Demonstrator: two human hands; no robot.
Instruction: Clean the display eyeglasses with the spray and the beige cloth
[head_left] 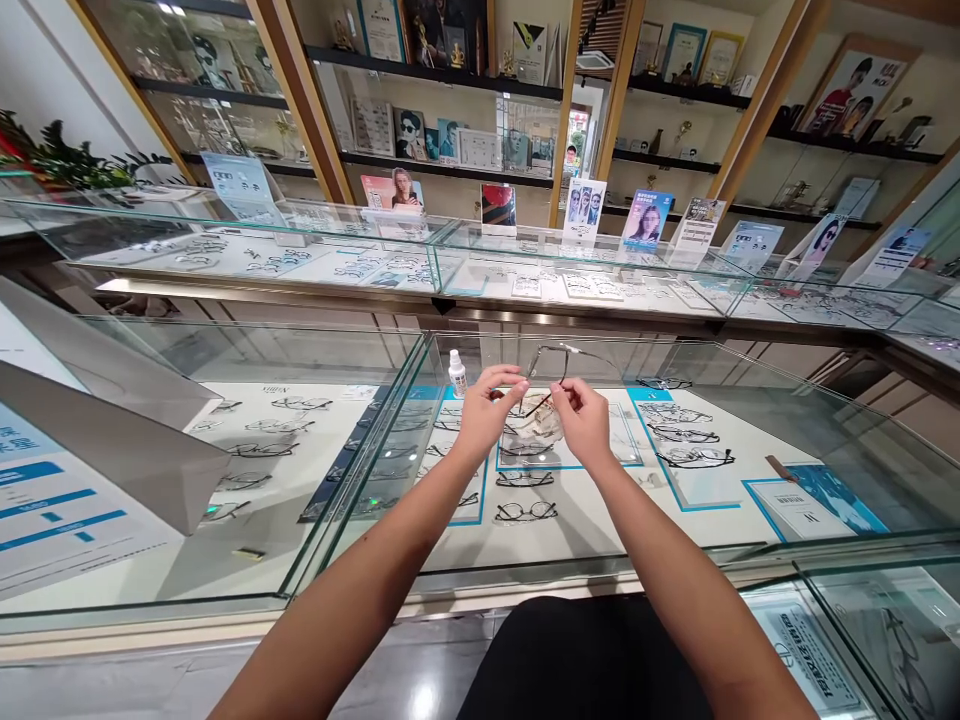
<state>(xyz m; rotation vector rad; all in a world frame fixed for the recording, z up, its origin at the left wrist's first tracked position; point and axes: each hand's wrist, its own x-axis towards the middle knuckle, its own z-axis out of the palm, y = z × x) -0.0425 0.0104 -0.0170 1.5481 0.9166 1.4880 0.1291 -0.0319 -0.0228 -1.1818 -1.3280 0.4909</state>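
Observation:
Above the glass display case, a pair of thin dark-framed glasses [566, 368] is held up between both hands. My left hand [493, 402] pinches one side of the glasses with thumb and forefinger. On the other side, my right hand [582, 412] has its fingers closed on the frame. A small white bottle [457, 376] stands just left of my left hand. Under the hands, something pale and crumpled [541, 420] lies near a blue-edged tray [570, 466], partly hidden by the fingers.
Rows of glasses [526, 512] lie inside the glass case [367, 470] around the hands. At the left stands a large folded card sign [67, 500]. Behind, a second glass counter [450, 300] carries several upright advertising cards [646, 220]. Framed pictures fill the wall shelves [450, 170].

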